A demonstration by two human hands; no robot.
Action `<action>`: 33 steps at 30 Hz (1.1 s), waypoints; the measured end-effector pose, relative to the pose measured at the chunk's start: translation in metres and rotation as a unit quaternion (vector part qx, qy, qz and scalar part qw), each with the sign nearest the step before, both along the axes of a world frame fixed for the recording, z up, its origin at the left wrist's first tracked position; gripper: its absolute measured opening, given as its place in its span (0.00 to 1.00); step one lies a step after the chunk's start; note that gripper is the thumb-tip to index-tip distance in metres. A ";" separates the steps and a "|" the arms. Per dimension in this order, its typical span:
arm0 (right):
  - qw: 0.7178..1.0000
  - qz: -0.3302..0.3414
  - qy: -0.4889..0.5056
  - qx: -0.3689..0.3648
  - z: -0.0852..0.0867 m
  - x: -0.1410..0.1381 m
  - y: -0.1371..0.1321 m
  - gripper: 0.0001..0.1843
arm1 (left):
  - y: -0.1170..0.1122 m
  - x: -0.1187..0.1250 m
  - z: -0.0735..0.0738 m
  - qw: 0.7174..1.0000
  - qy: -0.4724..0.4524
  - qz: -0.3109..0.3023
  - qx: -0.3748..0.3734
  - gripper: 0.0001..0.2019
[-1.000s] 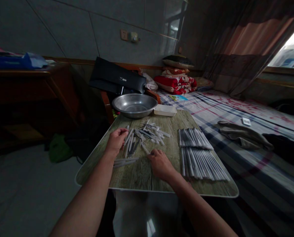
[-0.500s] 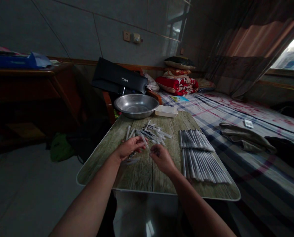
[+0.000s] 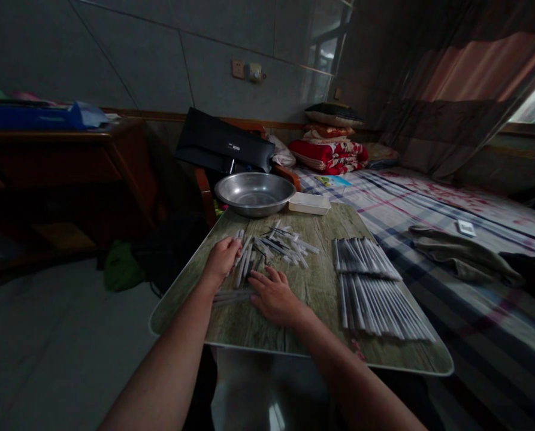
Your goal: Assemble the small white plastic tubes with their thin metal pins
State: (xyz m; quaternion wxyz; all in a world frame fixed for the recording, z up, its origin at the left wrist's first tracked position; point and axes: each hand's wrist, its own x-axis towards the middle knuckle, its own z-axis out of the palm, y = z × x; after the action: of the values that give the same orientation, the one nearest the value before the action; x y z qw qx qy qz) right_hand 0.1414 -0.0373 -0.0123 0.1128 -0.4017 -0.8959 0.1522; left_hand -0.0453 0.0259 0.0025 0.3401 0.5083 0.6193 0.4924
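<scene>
Just beyond right grip (image 3: 274, 297), loose whitish tubes (image 3: 289, 255) and thin dark sticks (image 3: 276, 245) lie jumbled on worktop (image 3: 319, 293), so plenty left, I'd guess. Right grip has fingers spread, low by nearest sticks. Left grip (image 3: 222, 260) curled in at tube ends; can't tell if it's pinching one. Well right of both, two neat rows (image 3: 384, 308) look like sorted part. Short stack (image 3: 231, 296) between grips, near side.

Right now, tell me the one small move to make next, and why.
Probably close the right hand on one of the thin dark rods: it is open, its fingertips close to them, while the left hand is curled by the pale tubes, though whether it grips one is hard to tell.
</scene>
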 end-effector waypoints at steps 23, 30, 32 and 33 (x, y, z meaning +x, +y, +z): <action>0.977 -0.212 -0.025 0.015 -0.007 0.016 0.015 0.12 | 0.003 -0.004 -0.011 0.913 0.402 -0.032 -0.063 0.14; 0.963 -0.267 -0.034 0.001 -0.011 0.030 0.013 0.15 | 0.002 0.006 -0.008 0.929 0.354 -0.093 -0.046 0.12; 0.964 -0.262 -0.044 -0.010 -0.010 0.034 0.011 0.14 | 0.001 0.005 -0.007 0.932 0.348 -0.090 -0.040 0.12; 0.964 -0.262 -0.041 -0.014 -0.008 0.036 0.010 0.15 | 0.001 0.005 -0.005 0.935 0.342 -0.085 -0.035 0.12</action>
State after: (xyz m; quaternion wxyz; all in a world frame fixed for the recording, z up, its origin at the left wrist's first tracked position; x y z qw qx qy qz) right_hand 0.1776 -0.0270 -0.0207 0.1066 -0.6295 -0.7613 0.1129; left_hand -0.0400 0.0266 -0.0029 0.1662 0.6847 0.6693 0.2358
